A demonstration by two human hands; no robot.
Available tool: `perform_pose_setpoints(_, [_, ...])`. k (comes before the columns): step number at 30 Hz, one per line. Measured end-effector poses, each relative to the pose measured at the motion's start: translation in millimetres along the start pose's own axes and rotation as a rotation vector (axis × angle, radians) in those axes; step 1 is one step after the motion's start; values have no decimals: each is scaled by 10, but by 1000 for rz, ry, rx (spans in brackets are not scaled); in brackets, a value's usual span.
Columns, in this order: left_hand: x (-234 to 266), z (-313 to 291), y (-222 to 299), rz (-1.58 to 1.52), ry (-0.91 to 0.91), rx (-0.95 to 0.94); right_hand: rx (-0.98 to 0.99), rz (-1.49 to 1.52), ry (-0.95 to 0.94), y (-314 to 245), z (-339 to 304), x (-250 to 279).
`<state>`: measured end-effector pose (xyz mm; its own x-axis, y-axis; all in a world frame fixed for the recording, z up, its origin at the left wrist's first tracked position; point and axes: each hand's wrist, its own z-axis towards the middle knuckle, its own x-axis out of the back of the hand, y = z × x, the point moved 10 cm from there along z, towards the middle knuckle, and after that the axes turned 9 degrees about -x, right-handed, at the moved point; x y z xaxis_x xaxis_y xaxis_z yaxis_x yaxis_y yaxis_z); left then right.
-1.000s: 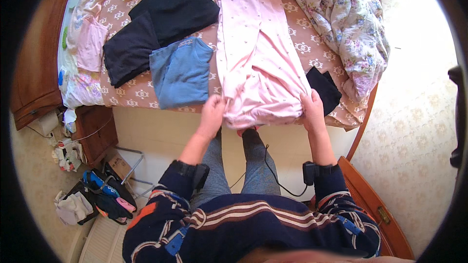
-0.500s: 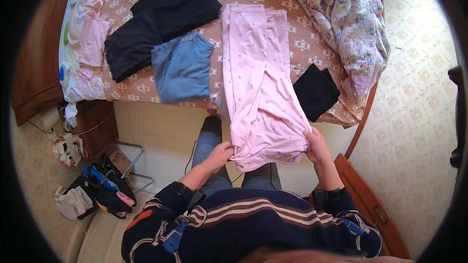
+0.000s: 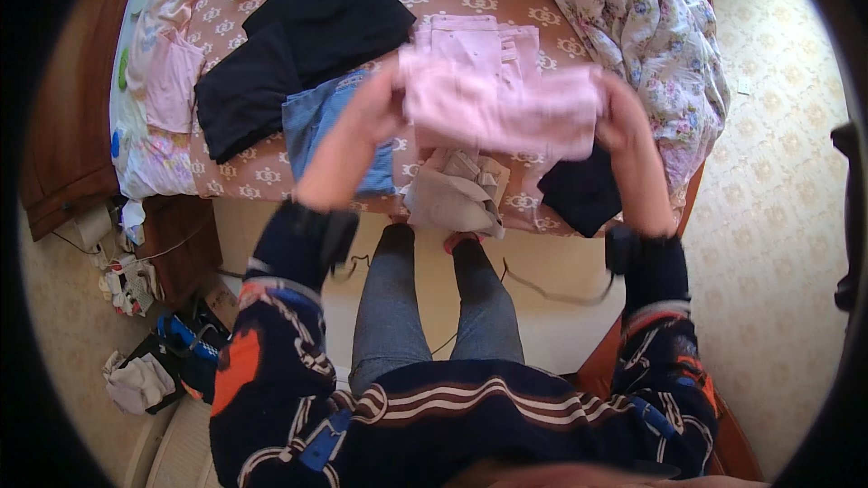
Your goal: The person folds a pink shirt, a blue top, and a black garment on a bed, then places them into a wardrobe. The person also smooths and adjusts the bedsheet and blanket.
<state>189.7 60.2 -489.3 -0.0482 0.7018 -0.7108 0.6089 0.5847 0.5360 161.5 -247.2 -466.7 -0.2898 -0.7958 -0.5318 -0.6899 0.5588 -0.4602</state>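
Motion blurs the left hand [image 3: 391, 92], the right hand [image 3: 620, 110] and the pink garment [image 3: 506, 113] between them, so single fingers cannot be told apart. The left forearm covers part of the blue shirt [image 3: 316, 131]; the right forearm and pink garment overlap the small black cloth [image 3: 581, 192]. The upper edge cuts off the floral quilt [image 3: 669, 63] and the tip of the large black garment [image 3: 330, 14]. A dark object [image 3: 846, 217] runs into the right rim, its kind unclear.
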Motion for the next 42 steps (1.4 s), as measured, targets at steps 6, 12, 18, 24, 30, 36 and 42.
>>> perform_pose_setpoints(6, [601, 1701, 940, 218, 265, -275, 349, -172, 305, -1088, 1324, 209])
perform_pose_setpoints(12, [1542, 1605, 156, 935, 493, -273, 181, -1114, 811, -193, 1753, 1185])
perform_pose_setpoints(18, [1584, 1601, -712, 601, 405, -88, 258, -1076, 791, 187, 2032, 1420])
perform_pose_setpoints(24, [993, 1620, -741, 458, 285, -50, 222, -758, 419, 357, 1825, 625])
perform_pose_setpoints(30, [787, 574, -949, 452, 137, 36, 258, -797, 429, 694, 719, 781])
perform_pose_setpoints(36, [1274, -128, -1293, 1136, 231, 183, 25, -844, 760, 1630, 135, 1620])
perform_pose_setpoints(42, [337, 460, -281, 1499, 219, -808, 448, -934, 827, 999, 335, 1415])
